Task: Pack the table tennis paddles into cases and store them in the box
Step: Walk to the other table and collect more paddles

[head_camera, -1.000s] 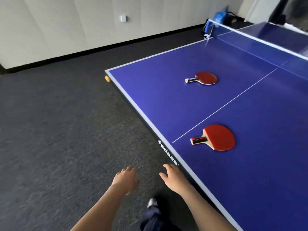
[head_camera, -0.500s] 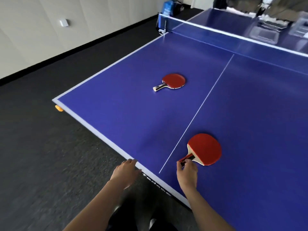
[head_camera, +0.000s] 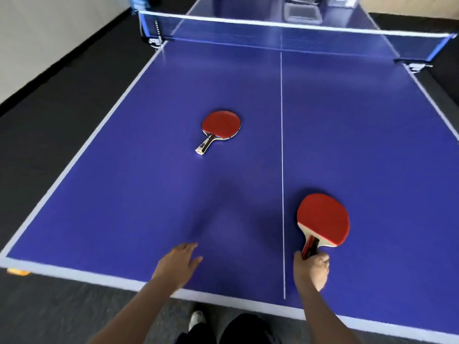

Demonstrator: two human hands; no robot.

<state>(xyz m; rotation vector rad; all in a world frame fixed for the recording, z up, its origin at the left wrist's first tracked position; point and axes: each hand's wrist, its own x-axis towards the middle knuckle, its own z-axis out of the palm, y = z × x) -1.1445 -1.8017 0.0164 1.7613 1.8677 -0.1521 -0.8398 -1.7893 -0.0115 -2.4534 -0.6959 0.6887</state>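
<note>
Two red-faced paddles are on the blue table tennis table [head_camera: 149, 194]. My right hand [head_camera: 311, 269] grips the handle of the near paddle [head_camera: 324, 219], right of the white centre line, red face up. The far paddle [head_camera: 219, 127] lies flat left of the centre line, its handle pointing toward me. My left hand [head_camera: 178, 264] hovers over the table's near part, fingers extended, holding nothing. A clear box [head_camera: 303, 13] stands beyond the net on the far half; its contents are blurred.
The net [head_camera: 280, 33] spans the table's middle. An orange ball [head_camera: 17, 271] lies on the dark carpet by the table's near left corner. My legs and a shoe show below the near edge. A pale wall runs along the left.
My view has swung to face the table squarely. My right hand now grips the near paddle's handle fully. My left hand has moved from the table's edge to over its surface.
</note>
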